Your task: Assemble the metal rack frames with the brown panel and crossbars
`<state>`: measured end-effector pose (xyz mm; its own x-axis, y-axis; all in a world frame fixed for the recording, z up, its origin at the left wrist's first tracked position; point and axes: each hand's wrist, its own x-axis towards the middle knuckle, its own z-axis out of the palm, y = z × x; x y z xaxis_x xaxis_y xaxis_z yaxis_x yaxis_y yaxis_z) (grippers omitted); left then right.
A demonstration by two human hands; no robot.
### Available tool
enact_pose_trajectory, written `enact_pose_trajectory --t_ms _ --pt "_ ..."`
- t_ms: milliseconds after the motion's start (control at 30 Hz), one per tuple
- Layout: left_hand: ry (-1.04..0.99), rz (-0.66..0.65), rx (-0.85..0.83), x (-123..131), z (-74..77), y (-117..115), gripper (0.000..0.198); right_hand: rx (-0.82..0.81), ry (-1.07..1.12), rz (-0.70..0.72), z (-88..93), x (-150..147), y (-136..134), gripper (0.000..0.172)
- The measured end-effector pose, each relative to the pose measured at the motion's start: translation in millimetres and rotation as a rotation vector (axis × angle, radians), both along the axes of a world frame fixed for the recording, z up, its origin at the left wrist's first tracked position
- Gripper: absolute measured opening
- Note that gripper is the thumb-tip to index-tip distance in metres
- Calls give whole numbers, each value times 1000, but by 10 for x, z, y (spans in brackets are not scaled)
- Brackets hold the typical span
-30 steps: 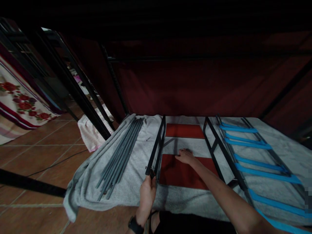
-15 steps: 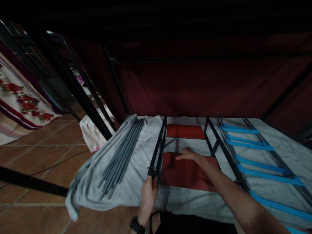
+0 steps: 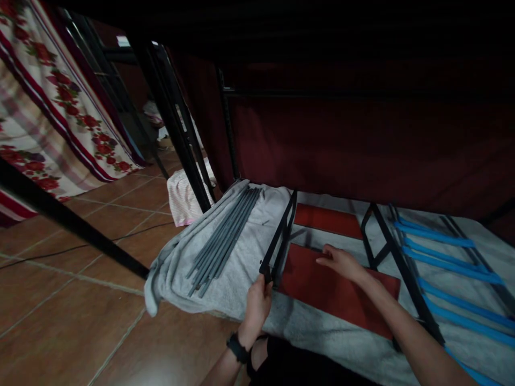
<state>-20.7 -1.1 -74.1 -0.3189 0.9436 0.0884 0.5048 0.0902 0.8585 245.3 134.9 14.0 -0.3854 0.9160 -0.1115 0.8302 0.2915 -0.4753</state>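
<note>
My left hand (image 3: 258, 303) is closed around the near end of a black metal frame (image 3: 277, 241). This frame lies on a grey blanket (image 3: 241, 257), and its bars lean upward. My right hand (image 3: 340, 264) is over the far edge of a red panel (image 3: 338, 289), thumb and fingers loosely bent and apart. I see nothing between them, and contact with the panel is unclear. Beyond it lies a second, narrower red panel (image 3: 328, 220). To the right of both panels stands another black metal frame (image 3: 388, 252).
Several thin grey tubes (image 3: 227, 236) lie bundled on the blanket's left. At the right are dark rails with blue bands (image 3: 450, 268). A black bed post (image 3: 177, 123) and a slanting black bar (image 3: 72, 220) stand at the left, over a tiled floor (image 3: 108, 257).
The view has swung left, so the blanket and its things appear farther right. My left hand keeps its hold on the frame; my right hand stays over the red panel, its fingers slightly more bent.
</note>
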Motion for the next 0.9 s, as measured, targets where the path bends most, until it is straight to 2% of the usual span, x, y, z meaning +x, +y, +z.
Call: enact_pose_trajectory --t_ms 100,367,533,900 --pt "24 -24 16 -3 30 -15 18 33 20 -3 41 52 -79 34" --pt "-70 -27 10 5 144 -52 17 98 29 -45 63 112 -251 37" --pt "-125 -43 8 -2 111 -63 18 108 -6 -72 78 121 -358 38" --pt "-78 -27 3 6 84 -96 20 114 0 -133 10 205 -495 41"
